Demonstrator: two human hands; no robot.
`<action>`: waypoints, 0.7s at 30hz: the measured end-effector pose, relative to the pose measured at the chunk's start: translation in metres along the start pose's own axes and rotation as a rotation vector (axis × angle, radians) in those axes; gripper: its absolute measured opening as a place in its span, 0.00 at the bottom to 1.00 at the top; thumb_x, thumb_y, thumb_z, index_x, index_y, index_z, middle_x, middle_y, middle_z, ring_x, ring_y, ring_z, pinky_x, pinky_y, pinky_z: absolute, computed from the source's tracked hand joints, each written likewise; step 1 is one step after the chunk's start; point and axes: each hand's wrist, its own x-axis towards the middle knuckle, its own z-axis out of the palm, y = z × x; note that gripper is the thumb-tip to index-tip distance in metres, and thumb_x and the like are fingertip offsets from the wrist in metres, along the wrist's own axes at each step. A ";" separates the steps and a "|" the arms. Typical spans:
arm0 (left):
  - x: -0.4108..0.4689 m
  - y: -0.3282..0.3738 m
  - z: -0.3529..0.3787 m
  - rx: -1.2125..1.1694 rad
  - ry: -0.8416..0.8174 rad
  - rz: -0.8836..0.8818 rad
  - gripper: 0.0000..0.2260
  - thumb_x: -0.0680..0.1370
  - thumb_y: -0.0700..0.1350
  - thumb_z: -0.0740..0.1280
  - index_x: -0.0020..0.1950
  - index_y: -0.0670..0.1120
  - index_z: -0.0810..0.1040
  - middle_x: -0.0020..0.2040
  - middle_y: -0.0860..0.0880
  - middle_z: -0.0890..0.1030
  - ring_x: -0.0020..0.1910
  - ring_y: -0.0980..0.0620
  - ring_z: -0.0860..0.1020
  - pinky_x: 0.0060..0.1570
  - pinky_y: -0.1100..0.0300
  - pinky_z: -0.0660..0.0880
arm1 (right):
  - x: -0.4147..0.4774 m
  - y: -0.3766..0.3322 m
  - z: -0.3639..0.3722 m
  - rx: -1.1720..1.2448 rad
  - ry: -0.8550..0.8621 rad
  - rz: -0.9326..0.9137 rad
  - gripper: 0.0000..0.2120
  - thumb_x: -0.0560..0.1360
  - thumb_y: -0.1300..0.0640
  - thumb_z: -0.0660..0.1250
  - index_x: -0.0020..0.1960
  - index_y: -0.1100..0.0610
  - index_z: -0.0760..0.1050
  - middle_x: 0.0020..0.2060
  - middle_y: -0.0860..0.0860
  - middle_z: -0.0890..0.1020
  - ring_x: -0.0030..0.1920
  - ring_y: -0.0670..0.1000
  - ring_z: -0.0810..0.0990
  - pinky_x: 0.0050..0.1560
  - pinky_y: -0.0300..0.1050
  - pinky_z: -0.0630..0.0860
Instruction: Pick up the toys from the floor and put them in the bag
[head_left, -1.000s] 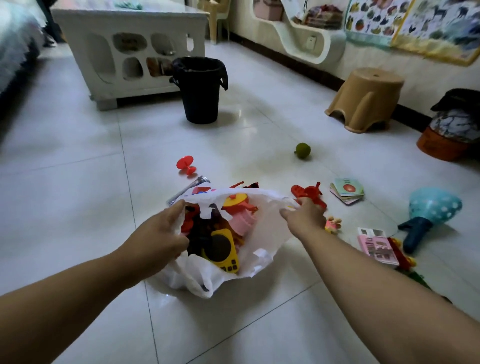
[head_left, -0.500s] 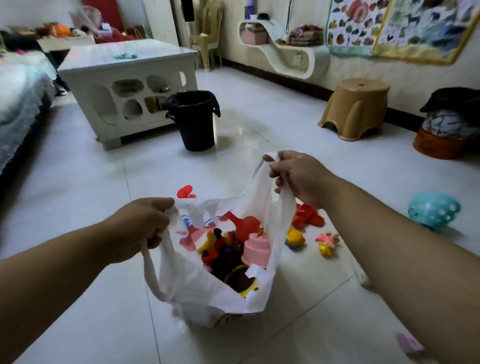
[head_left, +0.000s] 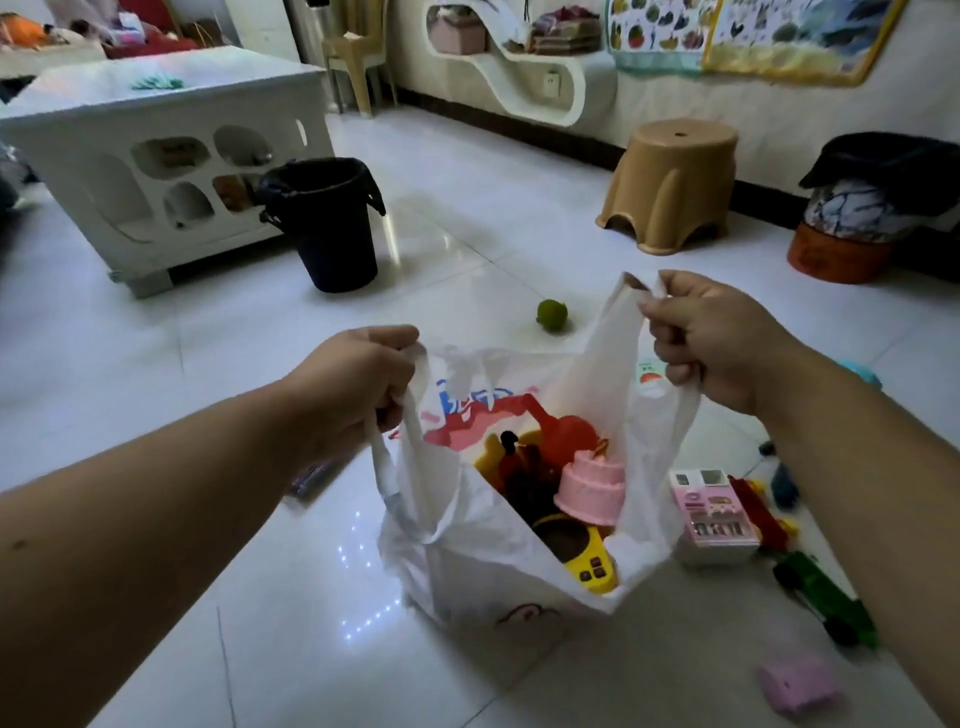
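A white plastic bag (head_left: 467, 551) hangs open between my hands, lifted off the white tiled floor. My left hand (head_left: 353, 384) is closed around its left handle and my right hand (head_left: 711, 338) around its right handle. Inside lie a pink toy cake (head_left: 592, 486), a yellow toy phone (head_left: 587, 561), a red toy and dark pieces. On the floor, a green ball (head_left: 551, 315) rests beyond the bag. To the bag's right sit a pink toy box (head_left: 714, 514), a green toy (head_left: 823, 597) and a pink block (head_left: 797, 686).
A black bin (head_left: 327, 223) stands beside a white low table (head_left: 156, 156) at the back left. A tan plastic stool (head_left: 672, 182) sits by the right wall, with an orange pot under a dark cloth (head_left: 852, 228) further right.
Both hands have gripped the bag's handles and lifted the bag off the floor. The bag now hangs upright with its mouth open, and the view has tilted up.
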 end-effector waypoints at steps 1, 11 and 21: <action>0.005 -0.001 0.002 0.016 0.010 0.001 0.31 0.69 0.25 0.52 0.70 0.41 0.69 0.50 0.41 0.76 0.32 0.49 0.63 0.27 0.61 0.60 | 0.001 0.004 -0.006 0.003 0.006 0.008 0.10 0.80 0.60 0.59 0.43 0.49 0.73 0.27 0.49 0.66 0.24 0.45 0.60 0.23 0.38 0.60; 0.006 -0.055 0.049 0.316 -0.194 -0.077 0.30 0.71 0.27 0.55 0.69 0.48 0.72 0.43 0.44 0.76 0.34 0.50 0.66 0.29 0.61 0.65 | 0.005 0.075 -0.036 -0.117 -0.035 0.254 0.10 0.80 0.62 0.60 0.59 0.55 0.73 0.31 0.54 0.71 0.29 0.50 0.71 0.36 0.46 0.73; 0.010 -0.068 0.076 0.346 -0.146 0.024 0.30 0.73 0.31 0.61 0.72 0.51 0.67 0.66 0.52 0.74 0.34 0.53 0.72 0.36 0.60 0.72 | -0.056 0.091 -0.098 -0.650 0.170 0.089 0.10 0.68 0.50 0.75 0.45 0.50 0.76 0.42 0.48 0.81 0.44 0.48 0.80 0.45 0.45 0.76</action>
